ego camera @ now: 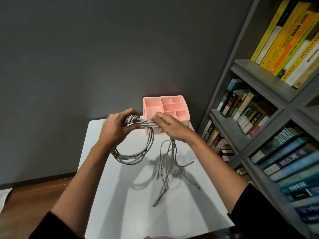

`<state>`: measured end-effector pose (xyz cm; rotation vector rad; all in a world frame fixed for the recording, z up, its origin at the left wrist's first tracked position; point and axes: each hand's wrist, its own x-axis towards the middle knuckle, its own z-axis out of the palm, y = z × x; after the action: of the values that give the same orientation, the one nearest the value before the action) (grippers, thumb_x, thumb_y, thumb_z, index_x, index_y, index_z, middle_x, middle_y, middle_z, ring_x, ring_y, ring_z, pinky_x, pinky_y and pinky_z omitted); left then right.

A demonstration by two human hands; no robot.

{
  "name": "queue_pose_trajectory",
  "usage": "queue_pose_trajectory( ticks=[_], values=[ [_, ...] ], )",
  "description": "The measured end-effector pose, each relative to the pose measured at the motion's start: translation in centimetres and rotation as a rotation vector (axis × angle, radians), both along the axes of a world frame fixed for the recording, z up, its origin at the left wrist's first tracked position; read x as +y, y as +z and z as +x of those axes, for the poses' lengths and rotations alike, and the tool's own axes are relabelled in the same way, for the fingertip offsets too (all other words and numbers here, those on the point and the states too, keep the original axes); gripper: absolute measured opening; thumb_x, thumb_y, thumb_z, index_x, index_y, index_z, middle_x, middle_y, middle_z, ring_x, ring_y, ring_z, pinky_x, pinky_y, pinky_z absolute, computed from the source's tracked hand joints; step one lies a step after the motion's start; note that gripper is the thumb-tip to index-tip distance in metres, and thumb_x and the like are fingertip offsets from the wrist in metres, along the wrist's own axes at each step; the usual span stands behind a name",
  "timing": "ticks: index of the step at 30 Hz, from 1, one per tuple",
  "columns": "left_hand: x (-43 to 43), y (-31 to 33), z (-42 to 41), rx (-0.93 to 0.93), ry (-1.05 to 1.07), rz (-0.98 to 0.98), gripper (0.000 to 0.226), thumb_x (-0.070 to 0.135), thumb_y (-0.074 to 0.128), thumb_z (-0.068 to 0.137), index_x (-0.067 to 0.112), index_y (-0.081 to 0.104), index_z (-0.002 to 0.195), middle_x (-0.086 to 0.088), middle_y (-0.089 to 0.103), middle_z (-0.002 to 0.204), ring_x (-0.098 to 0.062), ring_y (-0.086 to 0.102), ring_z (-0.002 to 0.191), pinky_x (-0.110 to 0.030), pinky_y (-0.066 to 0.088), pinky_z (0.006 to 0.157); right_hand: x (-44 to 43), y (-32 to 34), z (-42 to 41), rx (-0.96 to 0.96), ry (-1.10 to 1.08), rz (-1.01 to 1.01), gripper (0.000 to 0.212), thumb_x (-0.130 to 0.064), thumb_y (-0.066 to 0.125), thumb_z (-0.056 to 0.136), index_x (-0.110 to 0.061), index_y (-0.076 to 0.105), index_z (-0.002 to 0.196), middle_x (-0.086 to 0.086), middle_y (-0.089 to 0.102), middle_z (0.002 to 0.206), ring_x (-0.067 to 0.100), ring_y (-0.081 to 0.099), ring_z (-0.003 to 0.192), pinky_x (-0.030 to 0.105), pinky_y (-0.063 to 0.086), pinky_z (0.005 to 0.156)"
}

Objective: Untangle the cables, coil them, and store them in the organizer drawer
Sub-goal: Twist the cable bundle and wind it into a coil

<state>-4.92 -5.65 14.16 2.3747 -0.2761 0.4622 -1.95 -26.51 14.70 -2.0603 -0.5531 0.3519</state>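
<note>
Several grey cables (136,149), looped with loose ends dangling, hang just before the pink organizer (183,121); left hand (115,128) grips the twisted bundle, right hand (170,125) pinches its strands.

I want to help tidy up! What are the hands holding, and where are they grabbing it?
Both hold the grey cable bundle. The left hand grips the twisted top of its coil; the right hand pinches the strands beside it.
</note>
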Motion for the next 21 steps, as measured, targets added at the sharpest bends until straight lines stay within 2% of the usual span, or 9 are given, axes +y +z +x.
queue_pose_trajectory(
  ticks=[2, 4, 6, 10, 13, 16, 19, 21],
  values=[
    [-0.3, -0.1, -0.3, 0.011, 0.002, -0.013, 0.039, 0.062, 0.066, 0.066, 0.033, 0.056, 0.09, 0.017, 0.059, 0.062, -0.018, 0.049, 0.059, -0.035, 0.045, 0.058, 0.9, -0.4, -0.8, -0.177, -0.089, -0.016, 0.039, -0.046, 0.038, 0.099, -0.019, 0.044, 0.072, -0.008, 0.039, 0.061, 0.007, 0.037, 0.059, 0.028, 0.031, 0.059],
    [-0.6, -0.2, -0.6, 0.023, -0.009, -0.032, 0.039, 0.06, 0.067, 0.066, 0.032, 0.055, 0.089, 0.018, 0.06, 0.063, -0.01, 0.049, 0.058, -0.034, 0.043, 0.058, 1.8, -1.2, -1.2, -0.334, -0.207, 0.013, 0.048, -0.05, 0.041, 0.097, -0.017, 0.04, 0.061, -0.007, 0.034, 0.051, 0.011, 0.034, 0.054, 0.032, 0.028, 0.053],
    [-1.0, -0.2, -0.8, 0.035, -0.045, -0.065, 0.035, 0.058, 0.069, 0.066, 0.033, 0.056, 0.088, 0.025, 0.059, 0.065, -0.006, 0.047, 0.057, -0.032, 0.04, 0.056, 2.4, -1.8, -1.1, -0.363, -0.33, 0.117, 0.054, -0.047, 0.047, 0.094, -0.016, 0.035, 0.051, -0.001, 0.029, 0.047, 0.014, 0.028, 0.05, 0.033, 0.024, 0.05],
    [-1.7, 0.6, -1.4, 0.028, -0.11, -0.164, 0.031, 0.044, 0.08, 0.069, 0.024, 0.058, 0.08, 0.016, 0.058, 0.064, -0.011, 0.04, 0.054, -0.03, 0.035, 0.054, 2.8, -1.0, -0.1, -0.069, -0.4, 0.304, 0.053, -0.023, 0.058, 0.093, -0.019, 0.034, 0.046, 0.003, 0.027, 0.052, 0.013, 0.024, 0.049, 0.03, 0.023, 0.054],
    [-2.0, 1.2, -1.7, 0.029, -0.142, -0.231, 0.033, 0.036, 0.079, 0.069, 0.011, 0.061, 0.081, -0.001, 0.061, 0.066, -0.018, 0.045, 0.057, -0.031, 0.035, 0.056, 2.8, -0.2, -0.1, 0.166, -0.389, 0.44, 0.047, -0.018, 0.062, 0.089, -0.017, 0.046, 0.045, -0.002, 0.036, 0.043, 0.009, 0.029, 0.041, 0.022, 0.026, 0.046],
    [-2.1, 1.6, -1.7, 0.033, -0.167, -0.279, 0.038, 0.039, 0.079, 0.067, 0.008, 0.061, 0.08, -0.011, 0.062, 0.069, -0.03, 0.051, 0.066, -0.035, 0.039, 0.059, 2.2, 0.0, -0.2, 0.288, -0.299, 0.502, 0.046, -0.02, 0.062, 0.09, -0.018, 0.051, 0.046, -0.009, 0.037, 0.036, 0.005, 0.029, 0.036, 0.02, 0.024, 0.044],
    [-2.1, 1.5, -1.7, 0.085, -0.23, -0.357, 0.035, 0.038, 0.082, 0.067, 0.012, 0.062, 0.08, -0.008, 0.065, 0.073, -0.021, 0.051, 0.064, -0.031, 0.039, 0.06, 1.4, 0.3, -0.5, 0.33, -0.197, 0.537, 0.055, -0.02, 0.057, 0.094, -0.019, 0.056, 0.038, -0.012, 0.044, 0.038, 0.003, 0.032, 0.039, 0.017, 0.025, 0.045],
    [-1.8, 1.6, -1.8, 0.129, -0.253, -0.437, 0.03, 0.037, 0.081, 0.067, 0.016, 0.063, 0.08, -0.007, 0.064, 0.074, -0.014, 0.052, 0.067, -0.028, 0.04, 0.063, 1.1, 0.4, -0.8, 0.337, -0.153, 0.538, 0.056, -0.02, 0.053, 0.096, -0.019, 0.06, 0.04, -0.011, 0.047, 0.04, 0.003, 0.034, 0.041, 0.015, 0.027, 0.046]
  ],
)
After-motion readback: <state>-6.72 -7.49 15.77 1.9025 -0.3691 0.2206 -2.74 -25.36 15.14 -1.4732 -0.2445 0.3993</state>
